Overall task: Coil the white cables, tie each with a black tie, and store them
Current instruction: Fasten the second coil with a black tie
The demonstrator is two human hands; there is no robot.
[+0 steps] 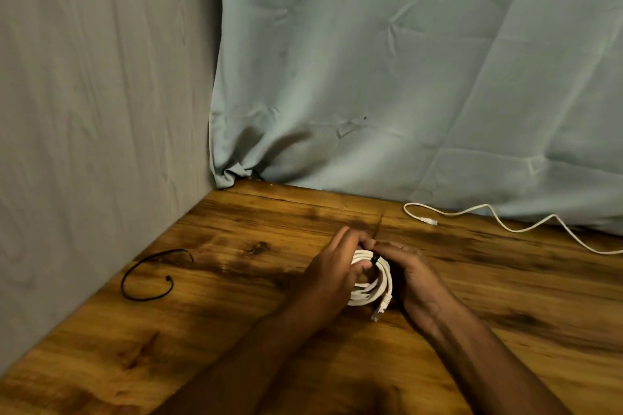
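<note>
A coiled white cable (372, 290) lies on the wooden table between my hands, its clear plug end sticking out at the lower right. A black tie (374, 258) wraps the top of the coil. My left hand (332, 268) grips the coil from the left, thumb inside the loop. My right hand (409, 271) holds the coil's right side, and its fingertips meet the left fingers at the tie. A second black tie (145, 274) lies loose and curved at the left. Another white cable (505, 224) trails uncoiled along the back right.
The wooden table (236, 330) sits in a corner. A grey wall (84, 111) borders its left edge and a pale blue curtain (404, 77) hangs along its back edge.
</note>
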